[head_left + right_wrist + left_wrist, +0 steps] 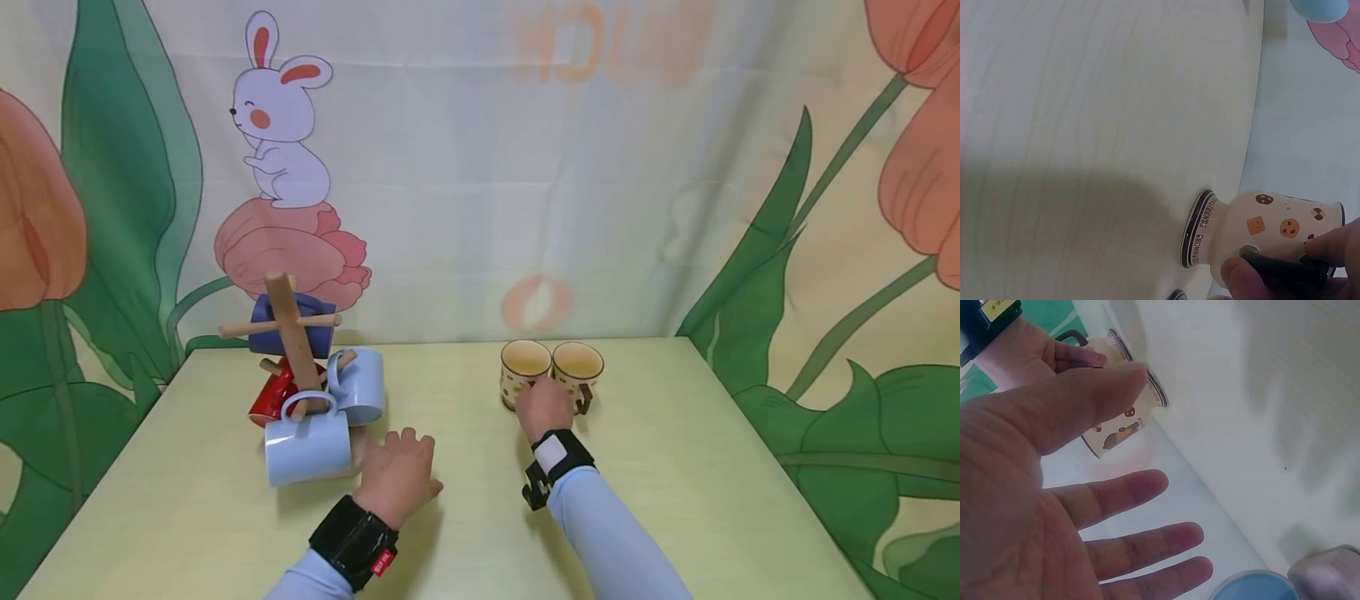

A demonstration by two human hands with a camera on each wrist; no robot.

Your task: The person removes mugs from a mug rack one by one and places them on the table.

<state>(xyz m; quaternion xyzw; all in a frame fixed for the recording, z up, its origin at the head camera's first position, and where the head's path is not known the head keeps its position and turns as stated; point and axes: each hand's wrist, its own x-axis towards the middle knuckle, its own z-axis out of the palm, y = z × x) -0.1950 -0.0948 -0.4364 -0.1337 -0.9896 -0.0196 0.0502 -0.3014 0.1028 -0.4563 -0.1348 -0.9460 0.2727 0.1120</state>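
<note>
Two cream mugs with dark rims stand side by side toward the back right. At the left cream mug (513, 385), my right hand (545, 408) pinches the dark handle (1285, 269) between thumb and finger. Cookie prints cover that mug, which is upright with its base on the table. The right cream mug (576, 375), its dark handle showing, is close beside it. My left hand (397, 475) hovers over the table with fingers spread and holds nothing. It is just right of a wooden mug tree (300, 354).
On the tree hang a dark blue mug (262, 333), a red mug (270, 402), a light blue mug (366, 387) and another light blue mug (307, 450) in front. A printed curtain (450, 167) rises behind the pale table (675, 467).
</note>
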